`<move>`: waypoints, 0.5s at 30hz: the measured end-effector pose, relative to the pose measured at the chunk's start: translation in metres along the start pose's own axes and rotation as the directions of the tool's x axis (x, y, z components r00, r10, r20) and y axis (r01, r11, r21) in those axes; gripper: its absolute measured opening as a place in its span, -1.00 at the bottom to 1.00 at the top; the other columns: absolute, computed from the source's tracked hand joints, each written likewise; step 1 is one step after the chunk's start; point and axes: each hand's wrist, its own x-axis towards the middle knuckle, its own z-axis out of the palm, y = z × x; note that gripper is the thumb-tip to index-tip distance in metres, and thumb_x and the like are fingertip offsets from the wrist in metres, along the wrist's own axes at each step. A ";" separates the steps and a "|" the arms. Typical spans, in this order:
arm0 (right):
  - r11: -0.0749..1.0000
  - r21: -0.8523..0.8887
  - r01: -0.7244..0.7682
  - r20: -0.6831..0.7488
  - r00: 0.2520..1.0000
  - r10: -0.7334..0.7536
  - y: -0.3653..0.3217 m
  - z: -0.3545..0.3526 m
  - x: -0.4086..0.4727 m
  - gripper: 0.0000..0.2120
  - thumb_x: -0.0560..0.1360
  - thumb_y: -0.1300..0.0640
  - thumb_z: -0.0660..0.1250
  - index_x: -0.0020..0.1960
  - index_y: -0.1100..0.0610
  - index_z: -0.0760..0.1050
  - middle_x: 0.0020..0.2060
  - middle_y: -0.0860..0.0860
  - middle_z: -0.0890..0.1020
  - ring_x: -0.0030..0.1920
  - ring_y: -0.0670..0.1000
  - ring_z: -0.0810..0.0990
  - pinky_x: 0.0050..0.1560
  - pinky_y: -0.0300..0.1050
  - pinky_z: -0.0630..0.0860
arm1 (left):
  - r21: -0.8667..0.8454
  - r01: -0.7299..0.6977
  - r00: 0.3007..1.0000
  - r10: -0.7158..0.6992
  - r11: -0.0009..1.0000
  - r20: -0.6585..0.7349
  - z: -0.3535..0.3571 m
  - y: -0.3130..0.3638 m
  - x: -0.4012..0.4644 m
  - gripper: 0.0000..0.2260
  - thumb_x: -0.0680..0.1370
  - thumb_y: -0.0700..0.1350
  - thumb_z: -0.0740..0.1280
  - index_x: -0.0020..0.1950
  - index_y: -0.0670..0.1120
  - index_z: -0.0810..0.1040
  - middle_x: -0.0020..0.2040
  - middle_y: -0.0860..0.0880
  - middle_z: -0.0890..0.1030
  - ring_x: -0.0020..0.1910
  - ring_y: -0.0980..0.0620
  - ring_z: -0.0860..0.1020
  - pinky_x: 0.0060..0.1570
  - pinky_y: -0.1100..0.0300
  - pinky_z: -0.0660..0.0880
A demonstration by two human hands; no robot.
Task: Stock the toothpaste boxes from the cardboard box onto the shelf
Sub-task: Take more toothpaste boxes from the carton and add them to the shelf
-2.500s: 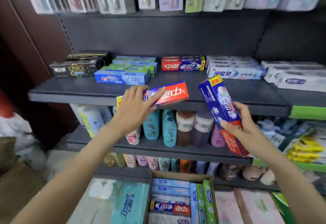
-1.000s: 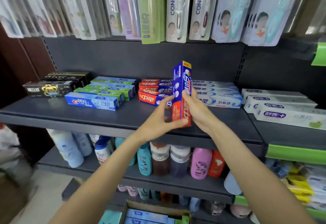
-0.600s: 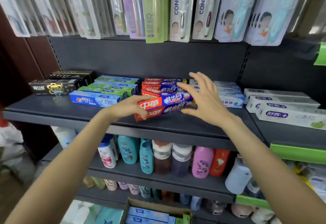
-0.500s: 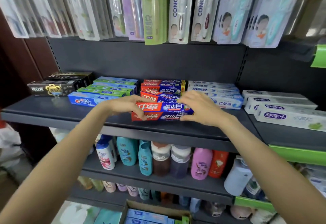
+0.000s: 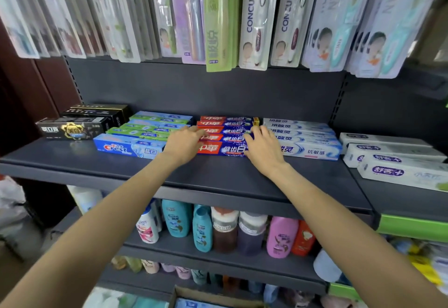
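Observation:
Several red-and-blue toothpaste boxes (image 5: 224,149) lie in a row running back on the dark grey shelf (image 5: 194,174). My left hand (image 5: 184,144) rests on the left ends of the front boxes, fingers fairly straight. My right hand (image 5: 263,149) presses against their right ends, fingers extended. The front box sits flush with the row behind it. Only the top rim of the cardboard box (image 5: 218,299) shows at the bottom edge, with a blue box inside it.
Blue and green Crest boxes (image 5: 128,147) and black boxes (image 5: 72,128) lie to the left; white boxes (image 5: 310,149) lie to the right, more (image 5: 400,169) further right. Toothbrush packs (image 5: 254,16) hang overhead. Shampoo bottles (image 5: 223,230) fill the shelf below.
Both hands brought two red-and-blue boxes up to the shelf, laid them flat and slid them back against the row. The hands now lie at the boxes' ends instead of gripping them.

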 end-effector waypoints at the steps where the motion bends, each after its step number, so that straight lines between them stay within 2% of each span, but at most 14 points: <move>1: 1.000 0.000 -0.005 -0.033 0.999 0.005 -0.001 0.000 -0.001 -0.59 0.52 0.06 0.29 0.32 0.20 0.40 0.28 0.15 0.41 0.29 0.16 0.33 0.27 0.01 0.29 | -0.007 0.026 0.999 -0.026 1.000 -0.041 0.005 0.001 -0.001 -0.65 0.57 -0.11 0.22 0.36 -0.02 0.41 0.34 -0.06 0.44 0.28 -0.12 0.41 0.10 0.01 0.42; 4: 0.990 0.132 -0.049 -0.142 0.988 0.067 -0.008 -0.008 -0.022 -0.61 0.48 0.06 0.36 0.25 0.19 0.47 0.21 0.15 0.49 0.23 0.18 0.41 0.20 0.04 0.36 | -0.114 0.033 0.969 -0.060 0.993 -0.240 0.010 -0.001 -0.016 -0.62 0.51 -0.19 0.27 0.34 -0.09 0.44 0.29 -0.11 0.48 0.23 -0.17 0.42 0.11 -0.03 0.39; 8: 0.919 0.393 -0.002 -0.308 0.942 0.134 -0.028 -0.022 -0.086 -0.72 0.48 0.07 0.28 0.15 0.14 0.54 0.07 0.06 0.60 0.07 0.12 0.54 0.06 0.02 0.47 | -0.341 -0.162 0.875 -0.025 0.926 -0.484 0.000 0.009 -0.077 -0.71 0.50 -0.11 0.28 0.22 -0.07 0.53 0.06 -0.06 0.59 0.07 -0.08 0.47 0.05 0.12 0.38; 10: 0.862 0.507 0.021 -0.314 0.936 0.162 -0.045 -0.028 -0.126 -0.71 0.50 0.05 0.21 0.15 0.08 0.57 -0.02 -0.03 0.66 -0.03 0.04 0.60 -0.02 -0.07 0.51 | -0.456 -0.183 0.860 -0.083 0.871 -0.503 -0.003 0.018 -0.122 -0.73 0.54 -0.05 0.22 0.19 -0.05 0.55 0.03 0.01 0.62 0.04 0.00 0.49 0.04 0.20 0.38; 12: 0.829 0.558 0.031 -0.301 0.939 0.167 -0.066 -0.027 -0.163 -0.74 0.50 0.06 0.23 0.10 0.06 0.59 -0.12 -0.07 0.68 -0.14 -0.01 0.63 -0.16 -0.13 0.54 | -0.562 -0.198 0.868 -0.122 0.803 -0.481 0.003 0.022 -0.168 -0.76 0.58 -0.03 0.19 0.16 -0.05 0.57 -0.06 0.07 0.64 -0.03 0.07 0.54 0.01 0.24 0.43; 15: 0.794 0.606 0.047 -0.208 0.973 0.101 -0.099 -0.003 -0.207 -0.77 0.49 0.06 0.22 0.04 0.07 0.61 -0.27 -0.07 0.66 -0.28 -0.02 0.62 -0.35 -0.13 0.53 | -0.584 -0.260 0.890 -0.044 0.769 -0.454 0.032 0.019 -0.225 -0.77 0.62 -0.02 0.13 0.11 -0.01 0.55 -0.31 0.04 0.63 -0.30 0.07 0.59 -0.26 0.12 0.52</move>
